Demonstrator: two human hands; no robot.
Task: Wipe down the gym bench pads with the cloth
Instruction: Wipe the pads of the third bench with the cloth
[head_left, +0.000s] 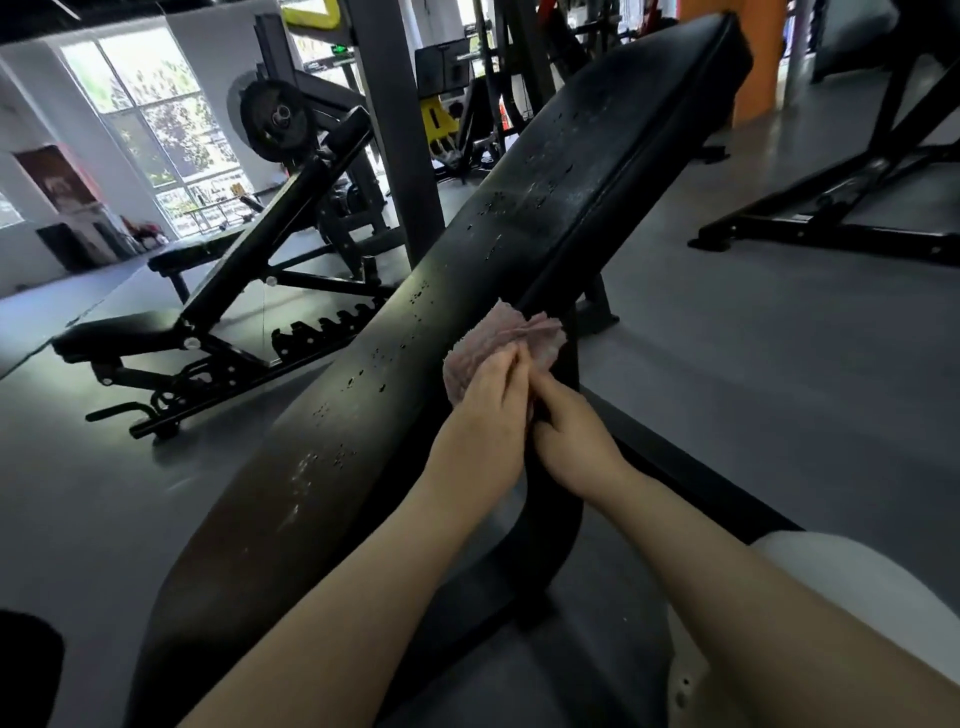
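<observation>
Left hand (488, 400) and right hand (566, 431) both bunching pink cloth (511, 338) against bench pad (467, 322) right edge; droplets beyond unwiped.

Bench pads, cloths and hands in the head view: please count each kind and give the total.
Black bench pads on the near bench: 1
Pink cloths: 1
Hands, left hand and right hand, both on the cloth: 2
Total: 4
</observation>
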